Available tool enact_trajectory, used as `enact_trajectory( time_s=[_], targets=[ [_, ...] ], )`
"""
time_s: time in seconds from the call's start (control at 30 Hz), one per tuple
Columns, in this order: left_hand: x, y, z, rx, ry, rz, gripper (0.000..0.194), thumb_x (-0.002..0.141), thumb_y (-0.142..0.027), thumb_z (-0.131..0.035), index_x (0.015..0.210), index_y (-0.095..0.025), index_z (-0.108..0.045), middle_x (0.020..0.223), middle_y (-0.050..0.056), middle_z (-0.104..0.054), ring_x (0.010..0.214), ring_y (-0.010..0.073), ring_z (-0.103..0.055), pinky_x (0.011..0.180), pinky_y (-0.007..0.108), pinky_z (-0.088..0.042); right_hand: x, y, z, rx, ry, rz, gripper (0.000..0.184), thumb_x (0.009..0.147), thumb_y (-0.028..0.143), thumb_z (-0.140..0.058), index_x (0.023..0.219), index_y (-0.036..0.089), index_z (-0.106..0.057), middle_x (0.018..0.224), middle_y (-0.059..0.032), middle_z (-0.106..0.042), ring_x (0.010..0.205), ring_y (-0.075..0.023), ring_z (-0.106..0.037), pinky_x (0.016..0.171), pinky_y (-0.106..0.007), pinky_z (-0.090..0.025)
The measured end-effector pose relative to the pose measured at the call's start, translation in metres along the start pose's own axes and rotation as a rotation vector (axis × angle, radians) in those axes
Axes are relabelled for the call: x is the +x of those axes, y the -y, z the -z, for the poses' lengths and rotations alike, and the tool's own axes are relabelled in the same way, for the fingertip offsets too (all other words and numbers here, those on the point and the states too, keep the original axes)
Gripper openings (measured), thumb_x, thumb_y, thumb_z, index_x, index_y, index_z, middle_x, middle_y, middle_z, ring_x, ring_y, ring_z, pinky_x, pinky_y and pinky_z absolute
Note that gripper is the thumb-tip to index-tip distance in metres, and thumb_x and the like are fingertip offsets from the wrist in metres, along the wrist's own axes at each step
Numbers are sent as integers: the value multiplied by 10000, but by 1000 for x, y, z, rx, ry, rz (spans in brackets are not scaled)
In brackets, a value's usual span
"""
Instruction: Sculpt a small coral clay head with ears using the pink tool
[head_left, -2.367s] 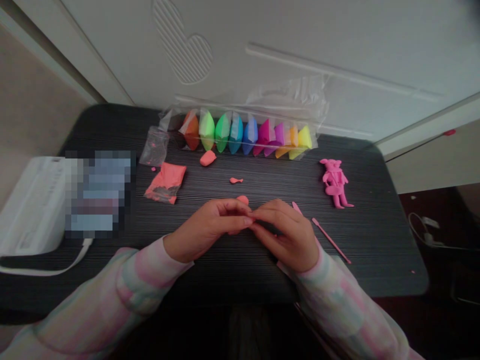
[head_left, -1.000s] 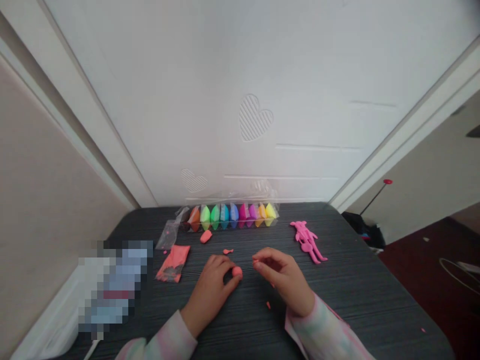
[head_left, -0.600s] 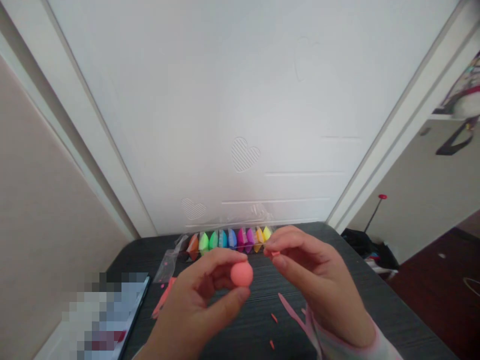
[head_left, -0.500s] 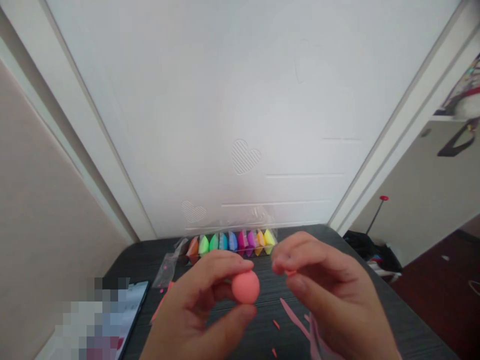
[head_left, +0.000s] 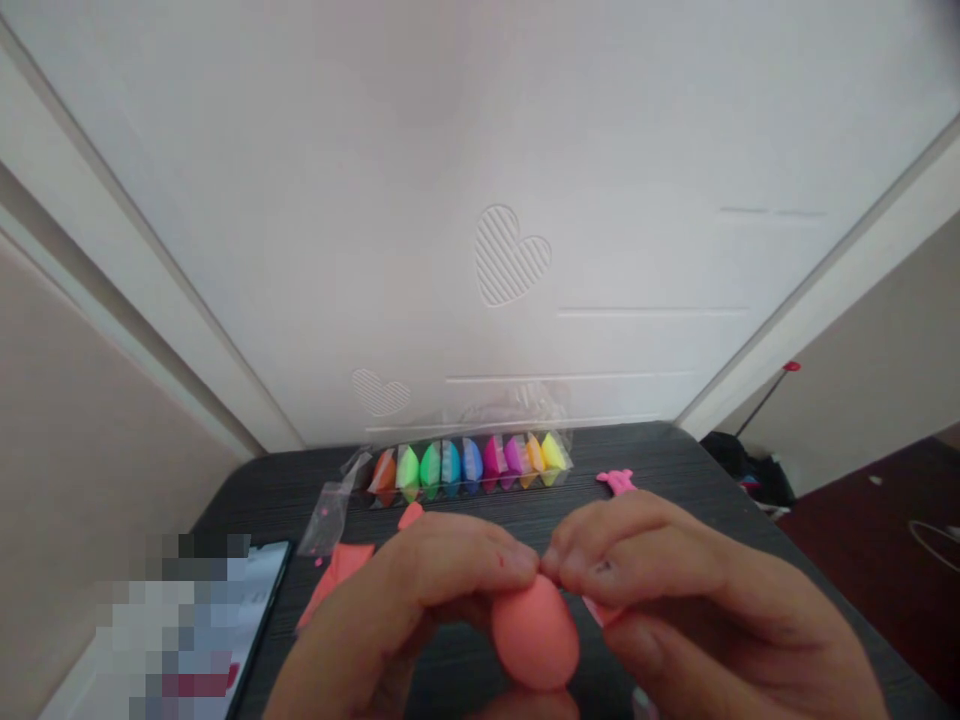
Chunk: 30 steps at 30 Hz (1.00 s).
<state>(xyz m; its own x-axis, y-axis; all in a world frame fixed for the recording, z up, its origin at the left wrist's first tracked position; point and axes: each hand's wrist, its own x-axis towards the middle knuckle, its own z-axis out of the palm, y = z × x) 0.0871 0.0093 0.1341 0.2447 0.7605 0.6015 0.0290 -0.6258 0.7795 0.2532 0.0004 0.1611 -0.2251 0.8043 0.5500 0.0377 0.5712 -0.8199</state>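
Note:
Close to the camera, my left hand (head_left: 405, 610) grips a smooth coral ball of modelling clay (head_left: 535, 632) between the fingertips above and the thumb below. My right hand (head_left: 690, 590) is right beside it, pinching a small coral piece of clay (head_left: 602, 610) between thumb and fingers. The fingertips of both hands meet at the top of the ball. Most of the small piece is hidden by my right fingers. Behind my right hand the top of a pink clay figure (head_left: 618, 481) shows.
A clear strip of several coloured clay packets (head_left: 471, 466) lies along the back of the dark table (head_left: 300, 475), against a white panel (head_left: 637, 150). At left are an opened coral clay packet (head_left: 341, 572), an empty plastic wrapper (head_left: 324, 518), a coral lump (head_left: 410, 515) and a partly blurred phone (head_left: 262, 590).
Both hands have risen from the table towards the camera, the left with the ball, the right with the small piece. They have come together. The view has tipped up since the first frame.

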Motion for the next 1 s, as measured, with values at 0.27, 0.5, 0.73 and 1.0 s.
enact_trajectory(
  time_s=[0.27,0.5,0.73,1.0],
  targets=[
    [-5,11,0,91,-6,7,324,617,-327,-652,924,-244,-589,753,23,-639,734,159,-597,602,212,-494,-4,-12,3,-136,-11,44,222,680,179,-627,877,281,-630,726,-16,-648,708,-157,-620,615,-236,-534],
    [-3,9,0,139,-20,-50,346,618,-297,-659,951,-261,-570,774,6,-642,727,145,-595,601,205,-495,0,-4,-2,-123,-11,24,196,726,173,-567,855,300,-641,756,-10,-647,721,-148,-621,613,-212,-530],
    [-5,9,-1,94,-7,-50,362,642,-274,-641,993,-263,-551,831,4,-639,750,144,-594,642,218,-491,3,1,-1,-173,20,31,197,719,148,-558,835,282,-645,757,-9,-646,711,-133,-621,614,-182,-526],
    [-8,8,-5,123,-42,30,338,614,-329,-654,934,-248,-581,808,20,-636,742,158,-590,633,229,-492,-2,-2,-3,-202,-49,18,193,710,207,-578,880,277,-638,751,-21,-655,695,-154,-624,587,-212,-537]
  ],
)
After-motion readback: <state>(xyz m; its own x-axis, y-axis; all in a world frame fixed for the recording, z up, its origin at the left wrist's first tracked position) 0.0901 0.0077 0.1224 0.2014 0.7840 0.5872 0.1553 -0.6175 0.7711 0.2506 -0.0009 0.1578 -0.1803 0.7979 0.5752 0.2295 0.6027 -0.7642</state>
